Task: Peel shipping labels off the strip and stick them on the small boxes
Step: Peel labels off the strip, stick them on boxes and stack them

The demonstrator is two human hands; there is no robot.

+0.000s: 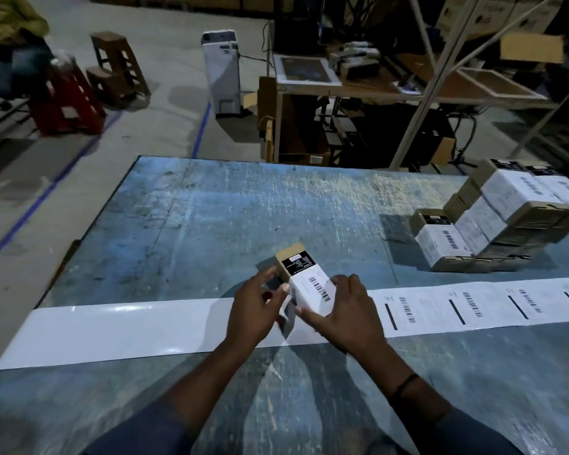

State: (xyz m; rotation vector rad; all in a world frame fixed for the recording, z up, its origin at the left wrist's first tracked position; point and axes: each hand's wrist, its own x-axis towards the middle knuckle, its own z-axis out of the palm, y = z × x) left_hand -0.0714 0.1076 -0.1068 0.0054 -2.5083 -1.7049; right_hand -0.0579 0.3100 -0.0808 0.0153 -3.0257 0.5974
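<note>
— What lies on the bench point(184, 224)?
— A label strip point(128, 326) crosses it: bare backing toward the left edge, printed labels toward the right.
— And the hands?
— Mid-bench, over the strip, the left hand point(257, 310) pinches the loose end of a label point(316, 290) on a small box point(293, 254). The right hand point(349, 313) curls round that box. Labelled boxes point(493, 218) are stacked at the right edge.
</note>
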